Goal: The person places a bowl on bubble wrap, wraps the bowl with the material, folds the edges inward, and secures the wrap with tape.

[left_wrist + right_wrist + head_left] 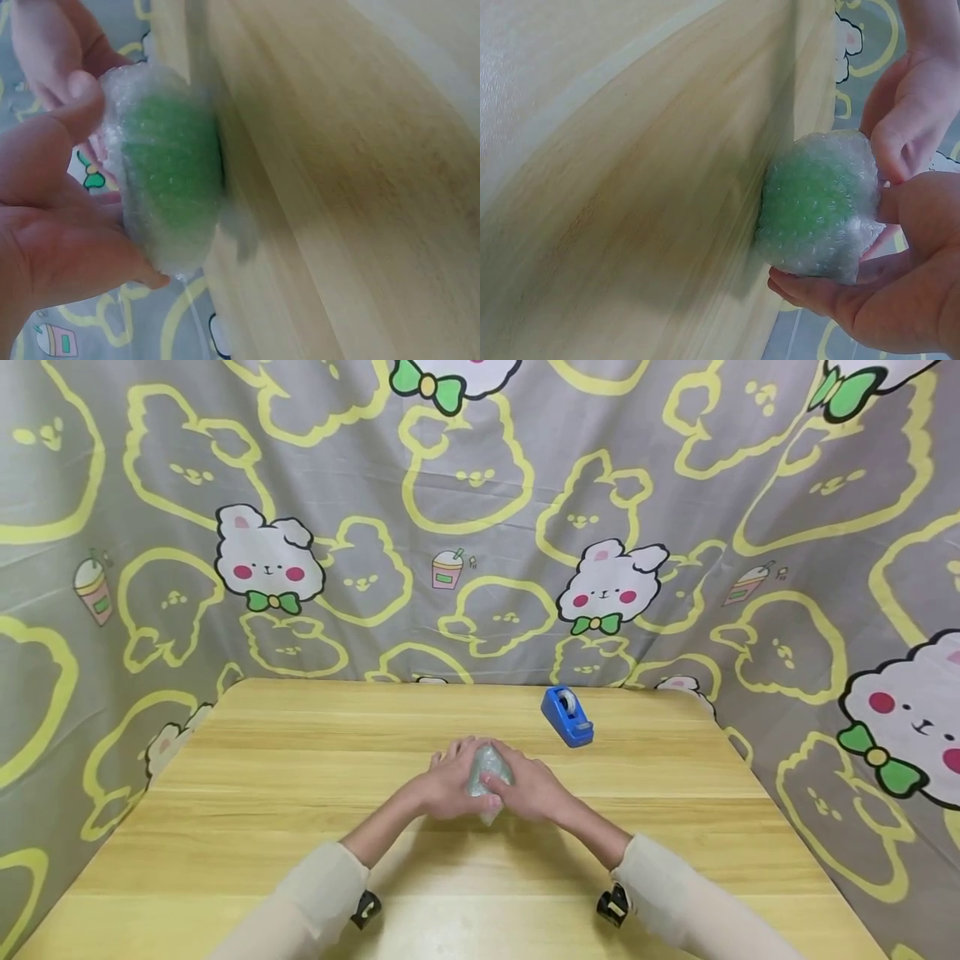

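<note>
A green object wrapped in bubble wrap (489,768) is held between both hands, just over the middle of the wooden table. Its green core shows through the clear bubbles of the bundle (171,172) in the left wrist view; what the core is cannot be made out. My left hand (450,785) grips the bundle's left side, fingers curled round its far side. From the right, my right hand (534,787) holds it, thumb lying across the wrap. Fingers (810,289) of the right hand support one end of the bundle in the right wrist view.
A blue tape dispenser (567,717) with a roll of clear tape stands on the wooden table (300,760), beyond the hands to the right. Grey curtain (480,610) with cartoon rabbits hangs along the table's back and sides.
</note>
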The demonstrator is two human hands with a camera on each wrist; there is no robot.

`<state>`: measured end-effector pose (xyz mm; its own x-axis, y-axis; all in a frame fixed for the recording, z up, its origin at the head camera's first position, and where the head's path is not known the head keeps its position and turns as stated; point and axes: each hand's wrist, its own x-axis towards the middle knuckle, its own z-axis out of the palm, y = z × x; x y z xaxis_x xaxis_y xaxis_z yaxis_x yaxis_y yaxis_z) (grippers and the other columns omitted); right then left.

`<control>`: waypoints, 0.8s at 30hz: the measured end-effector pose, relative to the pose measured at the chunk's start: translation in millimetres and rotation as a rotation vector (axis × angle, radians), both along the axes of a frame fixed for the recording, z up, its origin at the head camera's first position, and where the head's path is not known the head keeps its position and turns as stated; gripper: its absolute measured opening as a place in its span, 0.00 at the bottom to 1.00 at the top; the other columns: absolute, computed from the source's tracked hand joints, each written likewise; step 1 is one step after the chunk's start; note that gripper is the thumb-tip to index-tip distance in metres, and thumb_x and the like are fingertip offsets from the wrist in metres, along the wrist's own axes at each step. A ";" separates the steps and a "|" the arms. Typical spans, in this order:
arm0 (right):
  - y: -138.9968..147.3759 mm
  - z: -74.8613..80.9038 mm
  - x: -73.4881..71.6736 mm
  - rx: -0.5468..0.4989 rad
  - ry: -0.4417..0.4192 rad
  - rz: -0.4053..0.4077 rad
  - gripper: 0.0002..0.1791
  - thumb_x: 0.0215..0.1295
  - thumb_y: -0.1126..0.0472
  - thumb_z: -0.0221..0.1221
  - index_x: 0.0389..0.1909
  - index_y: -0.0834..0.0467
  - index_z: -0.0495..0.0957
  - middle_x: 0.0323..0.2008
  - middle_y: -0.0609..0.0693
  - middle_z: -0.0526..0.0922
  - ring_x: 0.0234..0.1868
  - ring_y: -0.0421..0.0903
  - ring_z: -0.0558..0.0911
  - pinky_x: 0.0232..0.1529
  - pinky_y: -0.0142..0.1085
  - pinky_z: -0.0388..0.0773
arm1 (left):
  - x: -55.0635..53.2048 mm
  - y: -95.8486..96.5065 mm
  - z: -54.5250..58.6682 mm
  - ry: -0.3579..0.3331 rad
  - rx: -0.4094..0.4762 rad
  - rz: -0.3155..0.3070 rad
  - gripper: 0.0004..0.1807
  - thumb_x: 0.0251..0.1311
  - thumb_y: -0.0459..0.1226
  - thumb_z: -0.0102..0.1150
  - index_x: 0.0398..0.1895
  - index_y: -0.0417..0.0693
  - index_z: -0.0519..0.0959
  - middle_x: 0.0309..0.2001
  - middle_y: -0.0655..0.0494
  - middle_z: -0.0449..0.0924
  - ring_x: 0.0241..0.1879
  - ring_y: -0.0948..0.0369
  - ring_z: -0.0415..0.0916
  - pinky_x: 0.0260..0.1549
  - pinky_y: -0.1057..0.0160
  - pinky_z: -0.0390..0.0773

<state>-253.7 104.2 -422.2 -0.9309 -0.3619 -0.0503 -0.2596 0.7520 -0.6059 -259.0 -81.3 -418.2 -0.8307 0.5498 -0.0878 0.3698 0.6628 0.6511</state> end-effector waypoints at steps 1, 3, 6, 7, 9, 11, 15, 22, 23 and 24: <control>0.1 -0.2 0.1 0.000 -0.002 -0.003 0.37 0.76 0.48 0.54 0.79 0.58 0.57 0.64 0.63 0.78 0.56 0.59 0.81 0.52 0.54 0.80 | -0.4 -0.5 0.8 -0.018 0.002 0.002 0.52 0.64 0.52 0.67 0.80 0.45 0.47 0.78 0.36 0.47 0.76 0.41 0.48 0.74 0.31 0.39; 0.6 -0.8 0.1 0.001 -0.004 -0.005 0.37 0.77 0.48 0.54 0.79 0.59 0.56 0.65 0.64 0.76 0.59 0.60 0.80 0.55 0.55 0.79 | -1.1 -0.4 1.6 -0.043 0.010 0.014 0.52 0.63 0.50 0.68 0.80 0.44 0.46 0.79 0.34 0.44 0.77 0.41 0.46 0.75 0.32 0.37; 1.4 -1.0 0.2 0.000 -0.010 -0.003 0.37 0.77 0.47 0.53 0.79 0.59 0.56 0.65 0.65 0.76 0.58 0.60 0.81 0.55 0.55 0.80 | -1.6 1.1 1.8 -0.033 0.001 0.027 0.53 0.60 0.49 0.70 0.80 0.45 0.48 0.79 0.35 0.44 0.78 0.41 0.44 0.75 0.33 0.39; 1.8 -0.8 0.3 -0.003 -0.013 -0.001 0.37 0.77 0.47 0.53 0.79 0.59 0.56 0.65 0.65 0.76 0.58 0.60 0.81 0.54 0.55 0.80 | -1.6 1.8 1.6 -0.023 -0.010 0.031 0.53 0.60 0.49 0.71 0.80 0.46 0.48 0.79 0.36 0.44 0.78 0.42 0.43 0.75 0.34 0.40; 2.6 -0.3 0.6 -0.013 -0.023 -0.003 0.37 0.77 0.47 0.53 0.79 0.59 0.55 0.65 0.65 0.76 0.57 0.60 0.81 0.54 0.54 0.80 | -2.0 3.0 1.2 -0.012 -0.030 0.035 0.54 0.59 0.49 0.71 0.80 0.47 0.49 0.80 0.36 0.44 0.78 0.42 0.42 0.76 0.35 0.42; 2.6 0.8 0.8 -0.027 -0.034 -0.007 0.37 0.77 0.47 0.54 0.79 0.58 0.55 0.65 0.65 0.76 0.56 0.59 0.81 0.52 0.53 0.81 | -2.3 2.6 0.9 -0.011 -0.046 0.036 0.54 0.59 0.50 0.71 0.81 0.47 0.48 0.80 0.36 0.43 0.79 0.41 0.41 0.76 0.36 0.43; 2.5 1.5 0.9 -0.039 -0.042 -0.018 0.37 0.77 0.47 0.54 0.79 0.58 0.55 0.66 0.64 0.76 0.55 0.58 0.82 0.51 0.52 0.81 | -5.2 0.3 -0.2 -0.019 -0.084 0.004 0.55 0.61 0.54 0.68 0.83 0.49 0.45 0.81 0.35 0.38 0.80 0.41 0.36 0.76 0.36 0.42; 1.9 -0.6 -1.2 -0.043 -0.018 -0.022 0.37 0.77 0.44 0.52 0.79 0.56 0.56 0.64 0.62 0.78 0.51 0.53 0.82 0.46 0.46 0.81 | -10.3 -1.9 -2.3 -0.024 -0.123 -0.039 0.57 0.62 0.56 0.66 0.83 0.49 0.42 0.82 0.36 0.36 0.81 0.41 0.35 0.76 0.35 0.44; 1.9 -0.4 -1.5 -0.045 -0.014 -0.026 0.37 0.77 0.44 0.52 0.79 0.56 0.57 0.63 0.62 0.79 0.49 0.52 0.82 0.44 0.45 0.81 | -10.5 -2.0 -2.7 -0.022 -0.124 -0.041 0.58 0.62 0.57 0.66 0.83 0.48 0.42 0.81 0.35 0.36 0.81 0.40 0.35 0.76 0.36 0.44; 2.0 -0.4 -1.9 -0.044 -0.006 -0.030 0.36 0.77 0.45 0.52 0.79 0.56 0.58 0.62 0.61 0.79 0.47 0.52 0.82 0.42 0.44 0.81 | -10.8 -2.1 -3.2 -0.019 -0.124 -0.044 0.58 0.62 0.57 0.66 0.83 0.47 0.42 0.81 0.35 0.36 0.81 0.41 0.34 0.76 0.36 0.44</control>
